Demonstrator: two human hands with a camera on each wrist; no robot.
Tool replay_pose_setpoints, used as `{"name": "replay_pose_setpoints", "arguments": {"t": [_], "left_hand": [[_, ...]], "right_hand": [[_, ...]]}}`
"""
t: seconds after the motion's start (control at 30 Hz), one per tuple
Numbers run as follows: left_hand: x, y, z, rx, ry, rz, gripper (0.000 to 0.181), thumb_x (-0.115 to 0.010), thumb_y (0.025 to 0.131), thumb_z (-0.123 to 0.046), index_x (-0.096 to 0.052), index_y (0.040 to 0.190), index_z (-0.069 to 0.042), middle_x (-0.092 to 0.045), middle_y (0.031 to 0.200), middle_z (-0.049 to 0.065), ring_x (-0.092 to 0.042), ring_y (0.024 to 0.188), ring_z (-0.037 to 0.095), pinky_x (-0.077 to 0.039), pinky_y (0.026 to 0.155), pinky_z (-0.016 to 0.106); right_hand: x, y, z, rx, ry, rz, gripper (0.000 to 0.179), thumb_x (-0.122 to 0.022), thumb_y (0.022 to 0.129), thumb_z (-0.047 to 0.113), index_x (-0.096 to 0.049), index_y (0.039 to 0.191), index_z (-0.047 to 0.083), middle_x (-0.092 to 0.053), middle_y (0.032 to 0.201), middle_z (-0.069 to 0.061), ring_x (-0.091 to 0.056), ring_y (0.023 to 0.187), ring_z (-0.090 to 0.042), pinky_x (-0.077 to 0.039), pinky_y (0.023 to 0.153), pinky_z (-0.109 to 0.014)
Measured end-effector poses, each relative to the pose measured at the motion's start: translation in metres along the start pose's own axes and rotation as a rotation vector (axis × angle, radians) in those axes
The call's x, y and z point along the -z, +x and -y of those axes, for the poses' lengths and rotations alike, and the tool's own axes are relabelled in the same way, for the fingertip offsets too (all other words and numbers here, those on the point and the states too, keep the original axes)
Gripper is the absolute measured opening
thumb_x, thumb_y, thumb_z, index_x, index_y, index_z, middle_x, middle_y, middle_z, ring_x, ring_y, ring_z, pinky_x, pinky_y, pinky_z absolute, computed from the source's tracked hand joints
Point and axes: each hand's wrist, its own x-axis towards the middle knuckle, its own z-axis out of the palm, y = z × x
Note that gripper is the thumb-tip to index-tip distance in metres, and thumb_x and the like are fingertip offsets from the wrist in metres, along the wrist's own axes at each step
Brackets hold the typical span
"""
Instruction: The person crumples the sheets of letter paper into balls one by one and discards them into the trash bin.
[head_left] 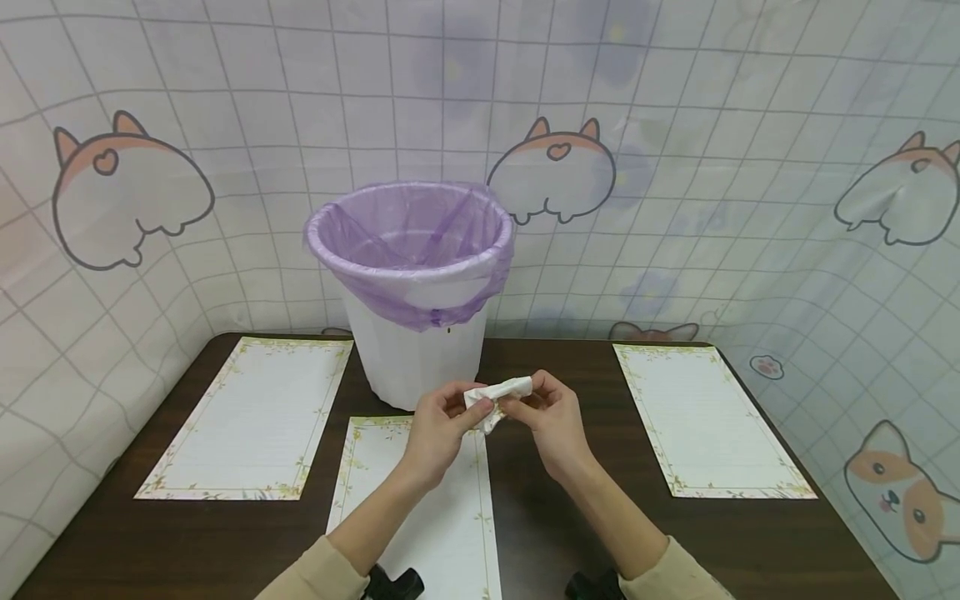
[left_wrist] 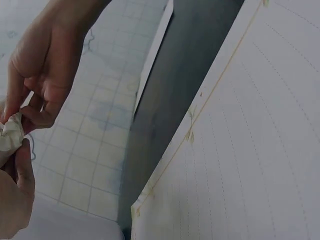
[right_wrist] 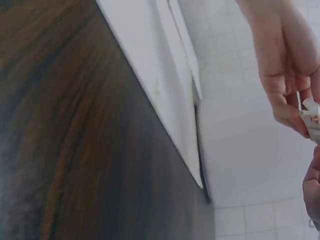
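Both hands hold a small crumpled piece of white paper [head_left: 512, 387] between them, above the table in front of the bin. My left hand [head_left: 441, 429] pinches its left end between thumb and fingers. On the other end, my right hand [head_left: 557, 425] has its thumb and fingertips closed. Yellowish marks show on the paper's lower part. In the left wrist view the crumpled paper [left_wrist: 11, 134] sits at the left edge, partly cut off. The right wrist view catches the paper [right_wrist: 312, 119] at its right edge, with the left hand [right_wrist: 285, 65] above it.
A white bin [head_left: 420, 358] with a purple bag [head_left: 427, 302] over its rim stands behind the hands. Flower-bordered sheets lie on the dark table [head_left: 555, 517]: a left sheet [head_left: 240, 417], a middle sheet [head_left: 427, 517] under the left forearm, and a right sheet [head_left: 712, 425].
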Motion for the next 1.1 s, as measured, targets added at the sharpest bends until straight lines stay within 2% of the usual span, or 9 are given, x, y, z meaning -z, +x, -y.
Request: {"name": "replay_pose_setpoints", "arguments": {"t": [0.2, 0.3, 0.4, 0.47, 0.6, 0.67, 0.8, 0.87, 1.1], "left_hand": [[-0.008, -0.003, -0.002, -0.101, 0.081, -0.101, 0.021, -0.076, 0.093, -0.004, -0.070, 0.108, 0.009, -0.072, 0.094, 0.013, -0.065, 0.077, 0.013, -0.053, 0.068, 0.021], [-0.010, -0.002, -0.003, -0.102, 0.073, -0.130, 0.023, -0.075, 0.094, -0.005, -0.069, 0.110, 0.011, -0.072, 0.096, 0.016, -0.067, 0.080, 0.014, -0.055, 0.070, 0.023], [-0.008, 0.001, -0.005, -0.080, 0.030, -0.148, 0.025, -0.074, 0.095, -0.005, -0.067, 0.112, 0.012, -0.072, 0.098, 0.016, -0.068, 0.083, 0.014, -0.056, 0.073, 0.024], [-0.004, 0.003, -0.006, -0.075, -0.004, -0.136, 0.025, -0.074, 0.095, -0.004, -0.066, 0.113, 0.012, -0.072, 0.100, 0.016, -0.069, 0.085, 0.014, -0.056, 0.075, 0.024], [0.005, 0.007, -0.010, -0.112, -0.034, -0.007, 0.022, -0.071, 0.096, 0.000, -0.067, 0.113, 0.012, -0.071, 0.102, 0.012, -0.067, 0.088, 0.015, -0.056, 0.076, 0.025], [0.009, 0.008, -0.012, -0.133, -0.035, 0.074, 0.022, -0.072, 0.096, -0.002, -0.067, 0.114, 0.011, -0.071, 0.102, 0.009, -0.066, 0.089, 0.015, -0.055, 0.076, 0.026], [0.014, 0.008, -0.016, -0.152, -0.036, 0.171, 0.032, -0.076, 0.094, -0.014, -0.068, 0.115, 0.008, -0.069, 0.107, 0.003, -0.064, 0.094, 0.016, -0.054, 0.079, 0.027], [0.016, 0.008, -0.017, -0.166, -0.034, 0.194, 0.036, -0.077, 0.093, -0.019, -0.069, 0.115, 0.008, -0.064, 0.111, 0.003, -0.063, 0.094, 0.018, -0.054, 0.079, 0.027], [0.021, 0.012, -0.018, -0.331, 0.177, 0.173, 0.029, -0.078, 0.092, -0.030, -0.076, 0.111, -0.008, -0.049, 0.127, 0.013, -0.047, 0.116, 0.024, -0.042, 0.096, 0.046]], "right_hand": [[-0.008, 0.001, -0.002, 0.154, 0.000, -0.026, 0.025, -0.073, 0.083, -0.020, -0.054, 0.077, -0.006, -0.068, 0.082, -0.002, -0.063, 0.076, -0.012, -0.055, 0.069, -0.023], [-0.010, 0.002, -0.004, 0.274, -0.066, -0.011, 0.023, -0.075, 0.083, -0.018, -0.056, 0.077, -0.006, -0.066, 0.083, -0.004, -0.061, 0.076, -0.011, -0.054, 0.069, -0.021], [-0.008, 0.002, -0.005, 0.361, -0.113, 0.066, 0.016, -0.074, 0.086, -0.015, -0.062, 0.085, -0.005, -0.063, 0.089, -0.006, -0.063, 0.083, -0.011, -0.055, 0.075, -0.023], [-0.005, 0.002, -0.003, 0.372, -0.057, 0.166, 0.008, -0.066, 0.095, -0.011, -0.065, 0.092, -0.003, -0.062, 0.095, -0.006, -0.063, 0.091, -0.013, -0.056, 0.083, -0.027], [0.005, 0.005, 0.005, 0.268, 0.171, 0.360, 0.025, -0.048, 0.109, 0.008, -0.070, 0.096, 0.006, -0.061, 0.100, 0.000, -0.058, 0.099, -0.014, -0.053, 0.091, -0.033], [0.009, 0.006, 0.008, 0.198, 0.268, 0.420, 0.028, -0.049, 0.110, 0.019, -0.071, 0.095, 0.011, -0.061, 0.099, 0.003, -0.055, 0.098, -0.014, -0.051, 0.092, -0.032], [0.014, 0.007, 0.008, 0.087, 0.364, 0.493, 0.011, -0.065, 0.103, 0.019, -0.072, 0.097, 0.014, -0.063, 0.102, 0.004, -0.056, 0.099, -0.012, -0.049, 0.096, -0.031], [0.015, 0.006, 0.007, 0.043, 0.389, 0.504, 0.005, -0.069, 0.101, 0.017, -0.071, 0.102, 0.013, -0.064, 0.106, 0.003, -0.058, 0.102, -0.013, -0.049, 0.098, -0.031], [0.011, 0.003, 0.010, -0.131, 0.367, 0.585, 0.040, -0.075, 0.095, 0.034, -0.065, 0.124, 0.008, -0.065, 0.124, -0.004, -0.061, 0.116, -0.019, -0.047, 0.106, -0.039]]}}
